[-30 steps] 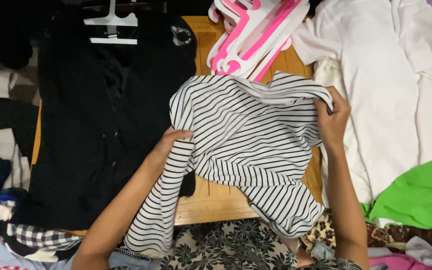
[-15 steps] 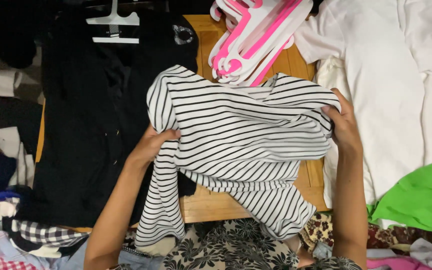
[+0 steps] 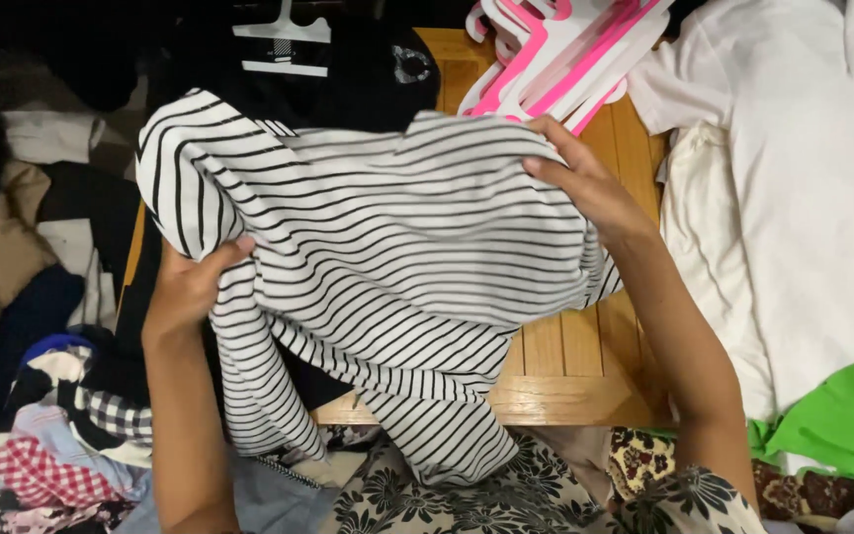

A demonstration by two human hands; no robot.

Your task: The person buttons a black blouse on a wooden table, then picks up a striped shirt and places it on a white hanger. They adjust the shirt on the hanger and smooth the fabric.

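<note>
A white shirt with thin black stripes is held up over a small wooden table. My left hand grips its left side, with a sleeve hanging down below it. My right hand pinches the cloth at the upper right edge. The shirt is bunched and hangs partly over the table's front edge. Behind it lies a black garment on a white hanger.
Several pink hangers lie at the table's far end. White cloth covers the right side, with a green garment below it. A heap of dark and checked clothes fills the left. A floral fabric is nearest me.
Both hands have lifted the striped shirt and carried it leftward; my left hand has moved out to the left, spreading the cloth wider over the black garment.
</note>
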